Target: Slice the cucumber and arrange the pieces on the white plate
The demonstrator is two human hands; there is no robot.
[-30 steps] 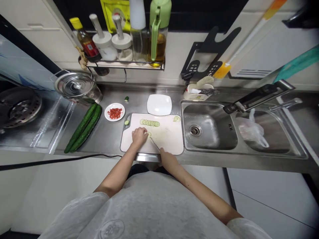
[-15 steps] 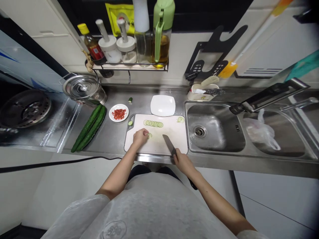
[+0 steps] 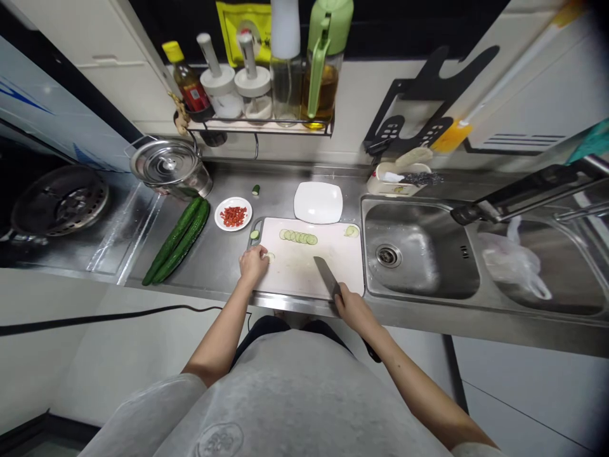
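My right hand (image 3: pixel 353 309) is wrapped round the handle of a kitchen knife (image 3: pixel 325 274), its blade low over the right part of the white cutting board (image 3: pixel 285 276). At the board's left edge, my left hand (image 3: pixel 253 263) has its fingers closed on a thin cucumber slice (image 3: pixel 271 257). A row of overlapping cucumber slices (image 3: pixel 299 237) lies along the middle of the board. More slices (image 3: pixel 351 231) sit in the upper right corner, and a cucumber piece (image 3: pixel 255 235) rests by the board's handle.
Behind the board stands a white square plate (image 3: pixel 318 203). To the left are a small plate (image 3: pixel 218 216) of chopped red pieces, two whole cucumbers (image 3: pixel 183 244) and a lidded steel pot (image 3: pixel 197 181). A sink (image 3: pixel 419 254) adjoins on the right, with a condiment rack (image 3: pixel 266 127) above.
My left hand has moved left across the board with the cucumber slice, to the board's left edge. The knife stays nearly in place. The whole view has shifted slightly.
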